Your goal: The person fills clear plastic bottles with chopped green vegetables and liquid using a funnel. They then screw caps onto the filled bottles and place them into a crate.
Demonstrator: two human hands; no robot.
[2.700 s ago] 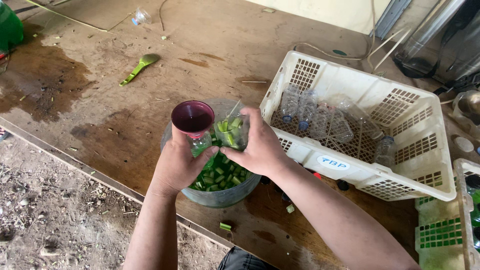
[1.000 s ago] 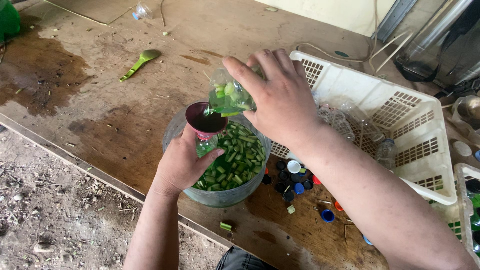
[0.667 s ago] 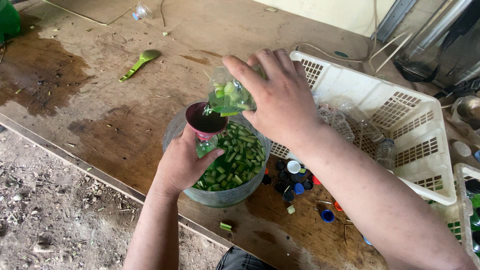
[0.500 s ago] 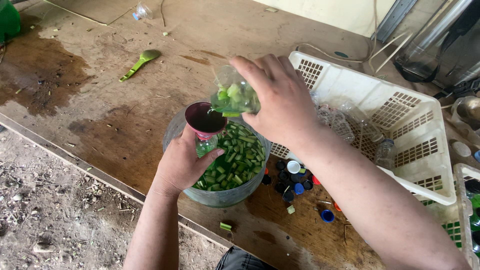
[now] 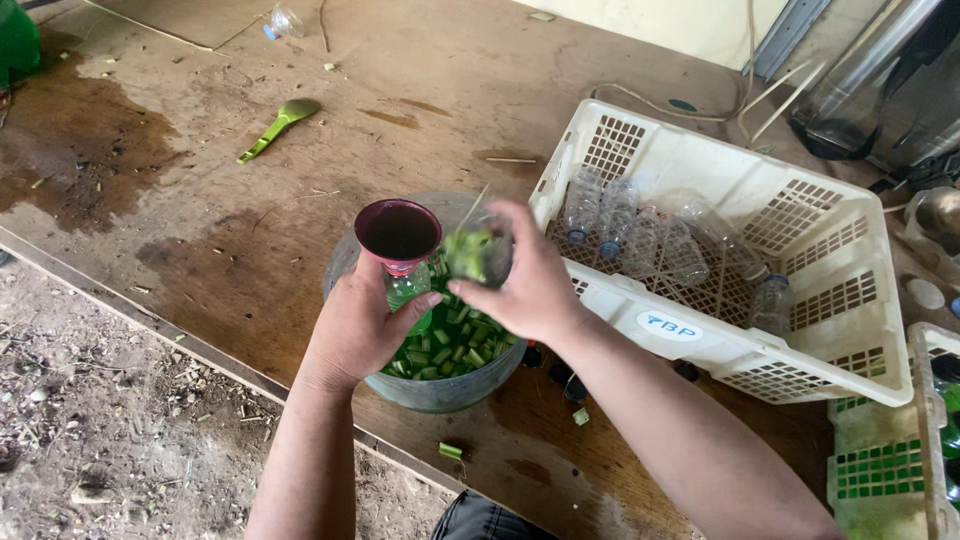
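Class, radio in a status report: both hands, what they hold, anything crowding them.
Left hand grips small bottle with maroon funnel. Right hand holds cup of green pieces over bucket. White crate close right.

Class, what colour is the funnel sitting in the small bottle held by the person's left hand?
The funnel is dark maroon, seen best in the head view, above the left hand.
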